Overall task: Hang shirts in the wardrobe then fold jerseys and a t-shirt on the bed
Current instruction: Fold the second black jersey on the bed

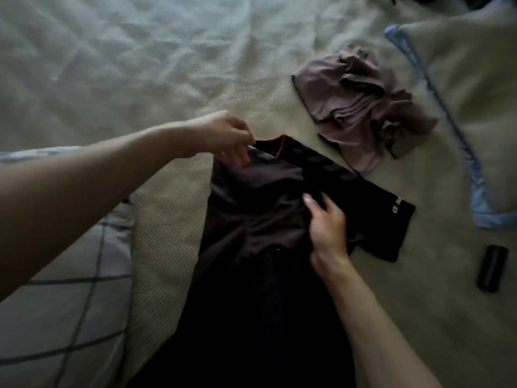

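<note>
The bedspread [140, 65] offers the widest open surface across the far left and far centre; a hand can pass there unobstructed. At near left, a checked pillow [70, 275] blocks the bed edge, leaving only a narrow strip of bedspread between it and the black jersey [251, 233]. The jersey covers the near centre, its sleeve extending right. Just beyond that sleeve, a crumpled mauve garment [361, 107] occupies the far right, nearly touching the jersey. A blue-edged pillow [470, 107] closes the right side. A black cylinder [492, 268] lies near right, well apart from the sleeve, with open bedspread between them.
</note>
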